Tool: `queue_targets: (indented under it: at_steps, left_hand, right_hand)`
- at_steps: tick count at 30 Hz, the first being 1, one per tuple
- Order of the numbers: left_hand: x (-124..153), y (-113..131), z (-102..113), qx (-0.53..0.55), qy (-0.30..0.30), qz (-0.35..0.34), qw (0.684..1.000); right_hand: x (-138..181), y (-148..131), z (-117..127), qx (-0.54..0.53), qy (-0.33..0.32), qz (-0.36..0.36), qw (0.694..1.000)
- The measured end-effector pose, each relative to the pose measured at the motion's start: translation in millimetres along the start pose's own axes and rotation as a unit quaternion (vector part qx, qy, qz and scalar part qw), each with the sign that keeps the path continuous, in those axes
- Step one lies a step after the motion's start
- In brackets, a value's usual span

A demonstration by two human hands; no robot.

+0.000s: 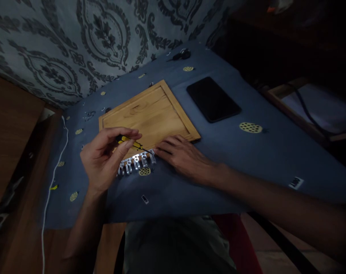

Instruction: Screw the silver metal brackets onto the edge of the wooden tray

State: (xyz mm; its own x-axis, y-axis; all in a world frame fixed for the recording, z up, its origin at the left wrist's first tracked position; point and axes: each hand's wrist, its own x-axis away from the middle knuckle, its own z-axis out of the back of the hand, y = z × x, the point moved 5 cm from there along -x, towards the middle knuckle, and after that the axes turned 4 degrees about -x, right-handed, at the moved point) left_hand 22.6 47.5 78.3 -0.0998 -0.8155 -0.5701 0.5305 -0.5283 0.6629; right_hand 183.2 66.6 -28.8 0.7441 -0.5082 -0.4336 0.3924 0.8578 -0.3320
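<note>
My left hand (101, 160) is closed around a small screwdriver (136, 145) with a yellow and black handle. The screwdriver's shaft slants down to the right, its tip at the right end of a silver metal hook rail (136, 159). Several hooks hang from that rail along the near edge of a wooden board (144, 114) with a raised border. Flat on the board's near right part lies my right hand (182, 158), fingers stretched out and fingertips beside the rail's end. Whether its thumb presses the rail is hidden.
A black tablet (212, 99) lies right of the board on the blue tablecloth (264, 171). Near the wall is a dark object with a thin point (182, 55). Small metal pieces (89, 115) lie left of the board. A white cable (54, 175) runs down the table's left side.
</note>
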Motion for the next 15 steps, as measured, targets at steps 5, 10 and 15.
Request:
queue_targets:
  at_steps: [5, 10, 15]
  left_hand:
    - [0.7, 3.3, 4.1, -0.009, 0.032, 0.001, 0.999]
    - [-7.9, 8.6, 8.8, -0.012, 0.023, -0.007, 1.0]
    - [-4.0, 3.4, 9.0, -0.02, -0.003, -0.005, 1.0]
  right_hand:
    - [0.4, 0.4, 0.4, -0.002, 0.003, 0.002, 1.0]
    - [0.7, 0.4, 0.7, -0.015, -0.018, -0.002, 1.0]
    - [0.5, -0.3, 3.6, -0.025, -0.014, -0.001, 1.0]
